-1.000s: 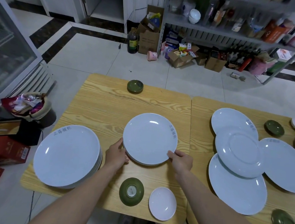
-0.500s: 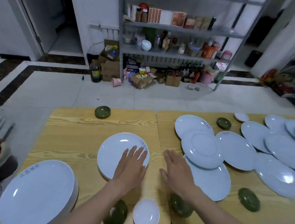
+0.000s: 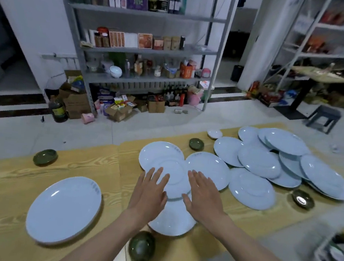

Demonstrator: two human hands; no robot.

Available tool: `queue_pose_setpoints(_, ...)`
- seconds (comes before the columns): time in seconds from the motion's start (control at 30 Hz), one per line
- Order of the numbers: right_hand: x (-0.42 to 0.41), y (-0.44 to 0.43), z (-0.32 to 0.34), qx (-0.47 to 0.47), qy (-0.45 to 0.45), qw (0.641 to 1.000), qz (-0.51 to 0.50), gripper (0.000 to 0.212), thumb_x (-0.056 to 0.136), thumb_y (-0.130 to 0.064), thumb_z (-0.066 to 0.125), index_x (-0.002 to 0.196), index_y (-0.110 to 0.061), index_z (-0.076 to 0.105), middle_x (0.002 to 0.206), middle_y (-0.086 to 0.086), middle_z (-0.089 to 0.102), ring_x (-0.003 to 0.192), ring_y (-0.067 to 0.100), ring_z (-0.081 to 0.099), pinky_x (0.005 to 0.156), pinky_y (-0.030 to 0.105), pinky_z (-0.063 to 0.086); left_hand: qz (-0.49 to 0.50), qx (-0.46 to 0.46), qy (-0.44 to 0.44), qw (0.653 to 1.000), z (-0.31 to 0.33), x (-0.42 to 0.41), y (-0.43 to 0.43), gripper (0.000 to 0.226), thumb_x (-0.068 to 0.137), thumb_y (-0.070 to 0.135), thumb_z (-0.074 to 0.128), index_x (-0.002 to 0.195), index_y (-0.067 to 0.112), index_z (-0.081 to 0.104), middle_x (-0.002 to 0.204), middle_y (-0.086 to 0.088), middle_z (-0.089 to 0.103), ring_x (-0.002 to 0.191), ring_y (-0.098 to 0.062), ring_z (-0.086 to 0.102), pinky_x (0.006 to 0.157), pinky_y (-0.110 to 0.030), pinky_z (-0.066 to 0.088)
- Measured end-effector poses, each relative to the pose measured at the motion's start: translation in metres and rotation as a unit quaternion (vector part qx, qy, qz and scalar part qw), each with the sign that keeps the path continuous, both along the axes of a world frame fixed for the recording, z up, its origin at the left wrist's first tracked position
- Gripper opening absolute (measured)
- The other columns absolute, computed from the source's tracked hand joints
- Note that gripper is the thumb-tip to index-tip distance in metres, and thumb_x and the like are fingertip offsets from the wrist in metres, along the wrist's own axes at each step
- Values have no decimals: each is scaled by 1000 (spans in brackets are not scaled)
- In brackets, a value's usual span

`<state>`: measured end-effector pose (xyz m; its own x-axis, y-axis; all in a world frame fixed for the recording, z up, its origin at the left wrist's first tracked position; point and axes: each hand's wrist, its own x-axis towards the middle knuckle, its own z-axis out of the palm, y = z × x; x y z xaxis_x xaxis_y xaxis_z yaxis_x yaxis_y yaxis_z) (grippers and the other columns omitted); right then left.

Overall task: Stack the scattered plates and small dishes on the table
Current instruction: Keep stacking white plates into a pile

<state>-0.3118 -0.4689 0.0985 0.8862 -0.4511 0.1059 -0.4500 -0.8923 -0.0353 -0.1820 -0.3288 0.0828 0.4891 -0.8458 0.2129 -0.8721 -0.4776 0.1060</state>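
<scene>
Both hands, left [image 3: 149, 193] and right [image 3: 203, 195], flat and released over overlapping plates [image 3: 173, 172] at frame centre on table [image 3: 6, 188]. Risk: lifting the upside-down top plate drags neighbours, chipping.

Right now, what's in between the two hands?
In the head view, a white plate lies between the left hand and the right hand, whose fingers reach over its edges.
</scene>
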Motion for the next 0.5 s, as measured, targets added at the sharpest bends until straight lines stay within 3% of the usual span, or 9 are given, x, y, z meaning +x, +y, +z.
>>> queue_pose_setpoints(0.07,-13,-26,-3,5,-14,1000,-2,79,53,-43,92,119,-5,70,116,11,72,104,27,71,80,43,60,14,-6,3,1000,0,-14,-28,59,68,26,83,125,16,66,132,-12,62,121,-35,60,95,-50,52)
queue_pose_setpoints(0.13,-21,-49,0,11,-20,1000,6,77,66,-42,86,129,-5,63,130,13,65,116,29,65,92,45,55,34,-10,6,999,0,-27,-51,59,69,24,83,125,16,65,133,-12,61,121,-36,59,95,-51,52)
queue_pose_setpoints(0.2,-25,-64,5,56,-5,998,18,72,94,-42,60,152,-9,33,157,11,35,144,28,35,116,44,30,53,-10,13,998,-2,-37,-67,57,71,23,82,125,16,65,132,-13,61,121,-37,59,96,-51,51)
queue_pose_setpoints(0.27,-27,-78,3,84,25,996,26,67,104,-43,37,159,-16,8,166,5,9,153,23,8,122,38,7,64,-2,14,998,-4,-44,-76,56,71,22,81,125,17,65,132,-13,61,120,-37,59,97,-52,50)
queue_pose_setpoints(0.5,11,-114,-15,137,65,988,27,67,105,-44,33,159,-19,1,167,2,3,153,21,5,122,37,6,111,18,29,993,-19,-12,-93,56,70,20,82,123,17,64,128,-13,62,116,-36,61,93,-49,53)
